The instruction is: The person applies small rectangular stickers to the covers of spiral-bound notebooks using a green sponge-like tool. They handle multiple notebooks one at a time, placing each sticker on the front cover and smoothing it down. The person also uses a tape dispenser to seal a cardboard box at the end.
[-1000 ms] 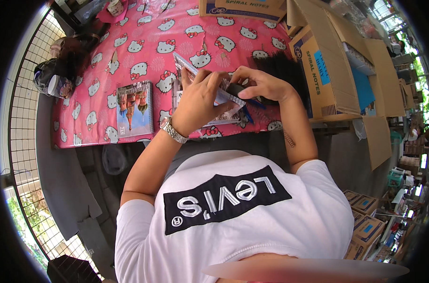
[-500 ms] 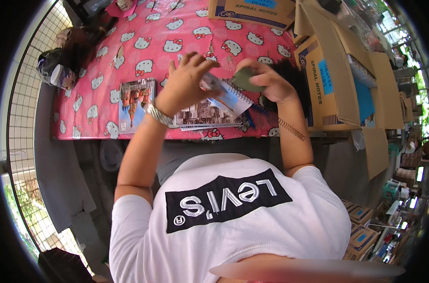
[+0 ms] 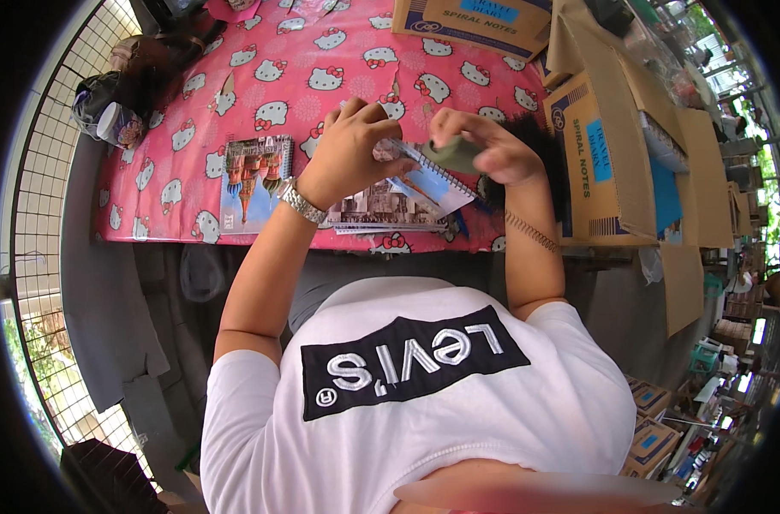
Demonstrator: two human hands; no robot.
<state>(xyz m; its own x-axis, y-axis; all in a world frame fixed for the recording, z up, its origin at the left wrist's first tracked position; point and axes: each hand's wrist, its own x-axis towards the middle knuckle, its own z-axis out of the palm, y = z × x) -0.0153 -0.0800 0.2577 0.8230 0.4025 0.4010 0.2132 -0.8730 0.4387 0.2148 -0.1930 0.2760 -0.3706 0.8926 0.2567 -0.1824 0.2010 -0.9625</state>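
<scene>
My left hand (image 3: 355,150), with a silver watch on its wrist, bends its fingers and thumb around the upper left corner of a spiral notebook (image 3: 441,187). This notebook has a blue photo cover and lies aslant over a small stack of notebooks (image 3: 377,210) with grey photo covers. In my right hand (image 3: 505,156) is a rounded olive-green piece (image 3: 455,156), close to the notebook's wire binding; its exact kind is unclear. A brown coil (image 3: 528,230) lies along my right forearm. To the left, another spiral notebook (image 3: 254,184) with a building on its cover rests flat.
A pink patterned cloth (image 3: 321,51) covers the table. An open cardboard box (image 3: 582,163) with notebooks inside stands at right, another box (image 3: 475,26) at the back. A blue pen (image 3: 460,224) lies by the stack. A white cup (image 3: 120,126) and dark bag (image 3: 94,98) sit at far left.
My left hand has come down and its fingers have closed at the notebook's corner. The right hand keeps the olive-green piece and has shifted slightly. The whole view has shifted a little.
</scene>
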